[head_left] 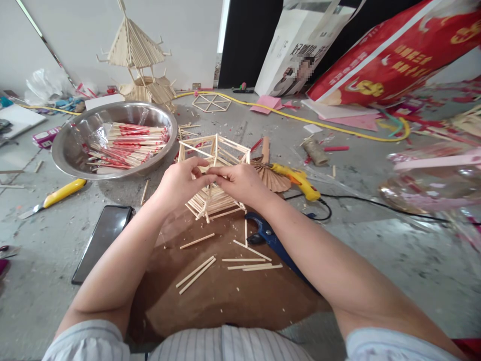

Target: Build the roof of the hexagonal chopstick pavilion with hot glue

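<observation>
A small open frame of pale wooden sticks [206,206] stands on a brown board [180,311] in front of me. My left hand [184,180] is at the frame's near left side, its thumb and fingers pinched together. From the right, my right hand [240,181] meets it, fingertips also pressed together at the frame's near upright. Whatever sits between the fingertips is too small to make out. Several loose cut sticks [197,240] lie on the board nearer to me. Blue-handled cutters [270,238] rest below my right forearm.
A steel bowl [60,150] holds red-wrapped sticks. A yellow knife [63,193] and a black phone [101,245] lie left. At right are a yellow glue gun [300,181] with its black cord and a cardboard roll [314,151]. A stick pavilion [137,47] stands behind.
</observation>
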Available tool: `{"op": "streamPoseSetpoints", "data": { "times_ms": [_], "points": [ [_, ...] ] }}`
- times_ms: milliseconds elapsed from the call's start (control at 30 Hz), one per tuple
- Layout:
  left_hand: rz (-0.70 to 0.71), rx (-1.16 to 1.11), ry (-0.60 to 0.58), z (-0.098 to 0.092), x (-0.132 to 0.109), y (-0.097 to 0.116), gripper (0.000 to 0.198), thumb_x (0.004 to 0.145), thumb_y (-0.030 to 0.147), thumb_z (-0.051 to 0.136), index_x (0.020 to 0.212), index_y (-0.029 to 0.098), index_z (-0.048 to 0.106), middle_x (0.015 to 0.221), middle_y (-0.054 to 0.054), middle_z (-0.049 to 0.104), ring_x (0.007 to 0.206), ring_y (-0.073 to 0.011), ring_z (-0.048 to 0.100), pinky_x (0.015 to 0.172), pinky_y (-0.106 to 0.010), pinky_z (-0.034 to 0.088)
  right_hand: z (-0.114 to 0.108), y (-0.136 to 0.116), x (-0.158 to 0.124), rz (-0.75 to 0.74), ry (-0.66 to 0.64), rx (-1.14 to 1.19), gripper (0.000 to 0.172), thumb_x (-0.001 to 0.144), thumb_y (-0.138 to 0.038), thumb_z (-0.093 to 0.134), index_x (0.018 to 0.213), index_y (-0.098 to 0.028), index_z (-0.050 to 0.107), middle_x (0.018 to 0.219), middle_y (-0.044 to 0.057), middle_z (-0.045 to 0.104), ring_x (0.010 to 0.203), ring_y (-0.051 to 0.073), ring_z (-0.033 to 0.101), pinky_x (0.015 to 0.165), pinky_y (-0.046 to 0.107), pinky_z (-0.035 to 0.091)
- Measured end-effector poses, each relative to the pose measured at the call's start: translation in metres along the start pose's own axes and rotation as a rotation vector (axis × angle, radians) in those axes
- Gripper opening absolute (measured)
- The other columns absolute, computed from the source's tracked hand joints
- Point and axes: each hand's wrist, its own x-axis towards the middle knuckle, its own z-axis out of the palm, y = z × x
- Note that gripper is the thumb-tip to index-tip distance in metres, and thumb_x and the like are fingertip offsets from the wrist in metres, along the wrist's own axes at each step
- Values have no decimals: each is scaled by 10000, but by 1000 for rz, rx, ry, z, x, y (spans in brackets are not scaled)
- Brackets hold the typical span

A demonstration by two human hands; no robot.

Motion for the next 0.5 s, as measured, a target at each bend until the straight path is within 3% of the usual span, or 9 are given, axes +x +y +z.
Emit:
{"op": "streamPoseSetpoints", "data": {
  "times_ms": [200, 500],
  "points": [
    [48, 21, -210, -3, -2, 2, 431, 708, 376, 597, 1094, 185, 571, 628, 10, 592, 556, -108, 495, 533, -220, 345, 0, 1, -1, 0, 5, 27, 290, 792, -195, 498, 1016, -264, 669, 908, 11, 707, 813, 173, 659, 696, 272, 469],
    [13, -66, -276, -1, 2, -1, 397, 710, 327, 599, 1062, 147, 563, 511, 62, 411, 478, -73, 353, 453, -193, 254, 0, 1, -1, -16, 4, 37, 286, 805, -217, 491, 1032, -252, 662, 934, 27, 700, 852, 187, 654, 719, 284, 476]
  ]
}}
